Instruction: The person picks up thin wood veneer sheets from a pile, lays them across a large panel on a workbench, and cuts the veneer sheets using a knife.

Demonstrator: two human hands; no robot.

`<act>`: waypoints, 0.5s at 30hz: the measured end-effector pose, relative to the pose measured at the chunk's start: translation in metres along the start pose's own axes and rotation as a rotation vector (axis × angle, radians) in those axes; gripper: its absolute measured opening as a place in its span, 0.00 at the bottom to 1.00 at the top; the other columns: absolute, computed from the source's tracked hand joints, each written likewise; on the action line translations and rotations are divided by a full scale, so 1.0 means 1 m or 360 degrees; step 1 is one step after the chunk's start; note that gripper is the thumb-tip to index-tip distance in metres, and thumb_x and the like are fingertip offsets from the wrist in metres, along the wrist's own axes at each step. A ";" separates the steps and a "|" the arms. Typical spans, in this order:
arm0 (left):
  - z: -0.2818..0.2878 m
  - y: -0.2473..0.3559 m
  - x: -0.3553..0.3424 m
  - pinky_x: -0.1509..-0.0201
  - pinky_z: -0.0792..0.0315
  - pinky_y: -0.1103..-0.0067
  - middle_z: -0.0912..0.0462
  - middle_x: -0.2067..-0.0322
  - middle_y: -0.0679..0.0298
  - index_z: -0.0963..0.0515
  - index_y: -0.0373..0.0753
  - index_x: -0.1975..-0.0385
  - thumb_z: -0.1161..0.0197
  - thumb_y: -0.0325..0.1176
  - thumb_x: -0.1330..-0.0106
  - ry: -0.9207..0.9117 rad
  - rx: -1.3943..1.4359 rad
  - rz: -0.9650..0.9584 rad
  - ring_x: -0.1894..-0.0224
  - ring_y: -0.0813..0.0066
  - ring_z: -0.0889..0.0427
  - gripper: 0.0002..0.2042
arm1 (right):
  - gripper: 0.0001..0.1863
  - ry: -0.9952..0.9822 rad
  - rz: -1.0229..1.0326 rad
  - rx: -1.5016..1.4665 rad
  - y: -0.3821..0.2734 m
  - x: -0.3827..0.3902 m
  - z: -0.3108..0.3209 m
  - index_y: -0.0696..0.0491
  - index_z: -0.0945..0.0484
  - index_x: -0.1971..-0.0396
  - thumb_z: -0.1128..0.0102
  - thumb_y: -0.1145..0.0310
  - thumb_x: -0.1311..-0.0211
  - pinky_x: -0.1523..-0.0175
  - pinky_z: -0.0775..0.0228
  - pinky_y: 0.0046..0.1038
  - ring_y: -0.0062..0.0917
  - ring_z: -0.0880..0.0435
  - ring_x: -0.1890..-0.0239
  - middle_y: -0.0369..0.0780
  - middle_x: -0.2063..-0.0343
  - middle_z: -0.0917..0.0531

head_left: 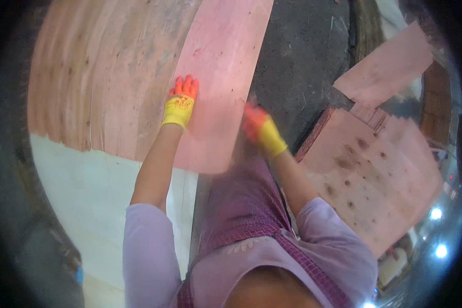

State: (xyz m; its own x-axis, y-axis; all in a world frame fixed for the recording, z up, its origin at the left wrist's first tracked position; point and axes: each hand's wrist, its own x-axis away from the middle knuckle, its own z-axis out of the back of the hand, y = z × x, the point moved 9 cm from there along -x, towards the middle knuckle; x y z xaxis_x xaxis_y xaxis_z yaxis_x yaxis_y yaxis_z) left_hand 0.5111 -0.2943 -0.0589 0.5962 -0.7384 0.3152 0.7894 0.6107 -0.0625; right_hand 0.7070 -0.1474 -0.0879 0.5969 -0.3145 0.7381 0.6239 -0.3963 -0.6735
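Observation:
My left hand (pixel 181 100), in a yellow glove with orange fingers, lies flat with outstretched fingers on a long pink wood veneer sheet (pixel 220 51). The sheet overlaps a wide layer of streaked tan-pink veneer (pixel 108 61), which rests on a pale white surface (pixel 87 195). My right hand (pixel 262 126), in a matching glove, is at the pink sheet's right edge, over the dark ground; it is blurred, so I cannot make out its fingers or whether it touches the sheet.
On the right lies a stack of pink, spotted veneer pieces (pixel 364 174), with a loose rectangular piece (pixel 382 64) beyond it. A dark, scuffed surface (pixel 300 51) runs between the long sheet and these pieces. Bright lights show at the lower right rim.

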 end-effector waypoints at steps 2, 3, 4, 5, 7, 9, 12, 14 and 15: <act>-0.004 0.004 0.002 0.40 0.40 0.69 0.54 0.36 0.60 0.55 0.43 0.37 0.23 0.29 0.75 -0.0035 0.0038 0.0001 0.36 0.57 0.51 0.58 | 0.22 0.0243 0.0193 -0.0073 -0.048 -0.024 0.046 0.53 0.26 0.67 0.46 0.47 0.45 0.85 0.41 0.20 0.16 0.34 0.90 0.36 0.84 0.26; -0.002 0.012 -0.001 0.40 0.40 0.69 0.54 0.36 0.60 0.55 0.43 0.37 0.24 0.29 0.74 -0.0053 0.0077 -0.0025 0.35 0.57 0.51 0.58 | 0.22 0.0267 0.0206 -0.0079 -0.051 -0.047 0.065 0.53 0.26 0.67 0.46 0.47 0.45 0.85 0.41 0.20 0.16 0.34 0.90 0.36 0.84 0.26; -0.001 0.019 -0.005 0.40 0.41 0.69 0.54 0.36 0.61 0.55 0.43 0.37 0.24 0.29 0.73 -0.0074 0.0112 -0.0053 0.35 0.56 0.52 0.57 | 0.22 0.0322 0.0170 -0.0190 -0.039 -0.077 0.086 0.53 0.25 0.65 0.45 0.48 0.46 0.85 0.41 0.20 0.16 0.34 0.90 0.37 0.83 0.26; -0.001 0.023 -0.005 0.40 0.41 0.69 0.54 0.36 0.61 0.55 0.43 0.37 0.24 0.29 0.73 -0.0068 0.0111 -0.0061 0.35 0.56 0.52 0.57 | 0.22 0.0362 0.0127 -0.0293 -0.029 -0.093 0.098 0.54 0.25 0.64 0.43 0.49 0.48 0.85 0.41 0.20 0.16 0.35 0.90 0.38 0.81 0.25; -0.003 0.022 -0.007 0.39 0.41 0.68 0.56 0.36 0.60 0.56 0.43 0.37 0.25 0.28 0.72 -0.0153 0.0115 -0.0036 0.35 0.57 0.54 0.57 | 0.22 0.0207 0.0204 -0.0289 -0.049 -0.102 0.084 0.54 0.25 0.63 0.42 0.50 0.49 0.85 0.43 0.20 0.16 0.36 0.91 0.37 0.81 0.25; -0.005 0.016 -0.005 0.39 0.42 0.68 0.56 0.36 0.60 0.56 0.43 0.37 0.25 0.28 0.72 -0.0161 0.0103 -0.0010 0.35 0.56 0.54 0.57 | 0.20 0.0077 0.0240 -0.0193 -0.083 -0.089 0.051 0.55 0.25 0.62 0.39 0.56 0.50 0.86 0.45 0.20 0.15 0.36 0.91 0.37 0.80 0.24; -0.001 0.009 0.005 0.38 0.42 0.68 0.57 0.36 0.60 0.56 0.43 0.37 0.25 0.28 0.73 -0.0182 0.0119 0.0033 0.35 0.56 0.54 0.57 | 0.17 0.0170 0.0554 0.0026 -0.147 -0.033 0.000 0.55 0.24 0.62 0.41 0.60 0.48 0.87 0.45 0.19 0.15 0.35 0.92 0.37 0.81 0.24; 0.005 0.009 0.000 0.38 0.42 0.68 0.57 0.36 0.60 0.56 0.43 0.37 0.24 0.28 0.73 -0.0150 0.0140 0.0043 0.35 0.56 0.53 0.57 | 0.18 0.0231 0.0599 -0.0158 -0.144 -0.055 0.011 0.55 0.26 0.60 0.44 0.60 0.47 0.87 0.42 0.19 0.16 0.34 0.91 0.37 0.81 0.24; 0.001 0.011 -0.001 0.38 0.42 0.68 0.56 0.36 0.60 0.55 0.43 0.38 0.24 0.28 0.74 -0.0129 0.0136 0.0038 0.35 0.55 0.53 0.57 | 0.18 0.0463 0.0566 -0.0159 -0.136 -0.067 0.030 0.55 0.27 0.60 0.45 0.59 0.47 0.86 0.41 0.19 0.17 0.34 0.91 0.36 0.81 0.25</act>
State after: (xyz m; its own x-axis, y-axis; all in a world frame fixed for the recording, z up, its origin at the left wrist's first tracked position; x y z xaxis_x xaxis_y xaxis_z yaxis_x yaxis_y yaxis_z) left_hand 0.5191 -0.2870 -0.0590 0.5984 -0.6998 0.3901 0.7575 0.6528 0.0089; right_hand 0.5971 -0.0467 -0.0465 0.5896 -0.6690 0.4526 0.3462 -0.2970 -0.8899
